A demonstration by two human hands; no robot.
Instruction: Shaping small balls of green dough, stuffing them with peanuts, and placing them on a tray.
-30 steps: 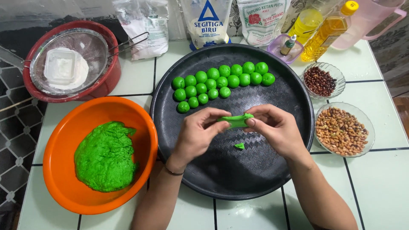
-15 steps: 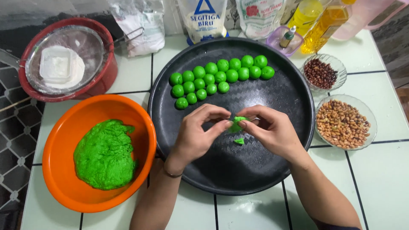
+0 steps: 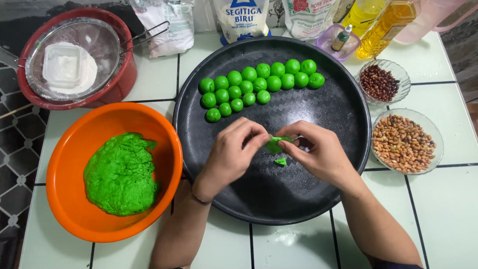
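While both hands, left (image 3: 231, 152) and right (image 3: 321, 152), pinch green dough piece (image 3: 274, 145), scrap (image 3: 281, 161) lies on black tray (image 3: 318, 99).

Bright, even overhead light, sharp focus, soft shadows, faint sheen on the black tray (image 3: 318, 199).

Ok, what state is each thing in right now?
Left hand: fingers pinching the dough piece.
Right hand: fingers pinching the same piece.
Dough piece: held above the tray, flattened.
Scrap: lying loose on the tray.
Dough balls: rolled, in rows at the tray's far side.
Tray: flat, near half bare.
Orange bowl: holds a dough mass.
Sieve: rests on the red bowl, flour inside.
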